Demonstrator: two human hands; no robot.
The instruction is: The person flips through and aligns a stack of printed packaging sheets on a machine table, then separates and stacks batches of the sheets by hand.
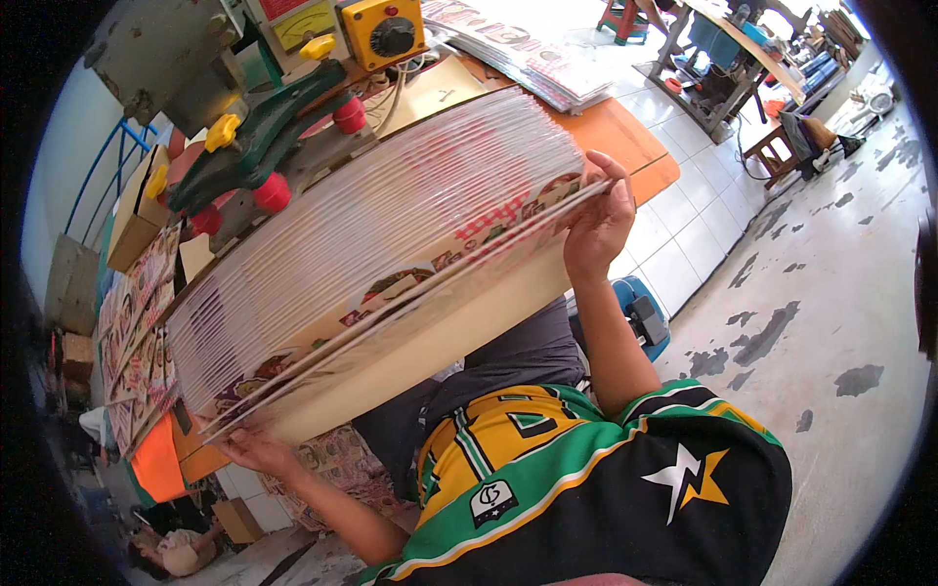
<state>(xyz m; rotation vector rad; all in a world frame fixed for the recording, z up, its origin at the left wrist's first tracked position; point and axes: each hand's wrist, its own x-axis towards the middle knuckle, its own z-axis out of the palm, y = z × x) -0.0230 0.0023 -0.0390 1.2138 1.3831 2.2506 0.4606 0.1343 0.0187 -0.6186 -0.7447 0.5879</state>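
In front of me lies a long fanned stack of printed, clear-edged plastic sheets, overlapping in many thin layers and showing food pictures and a red check pattern. My right hand grips the right end of the nearest sheets, thumb and fingers closed around their edge. At the lower left end, my left hand holds the same sheets' corner, its fingers partly hidden beneath. These front sheets are tilted, their pale undersides facing me. Just beyond the stack stands a machine with a dark green clamp bar.
Yellow knobs and red feet are on the clamp bar. A yellow control box with a black dial stands behind it. More printed sheets lie on the orange table and at the left. Another person is at the lower left.
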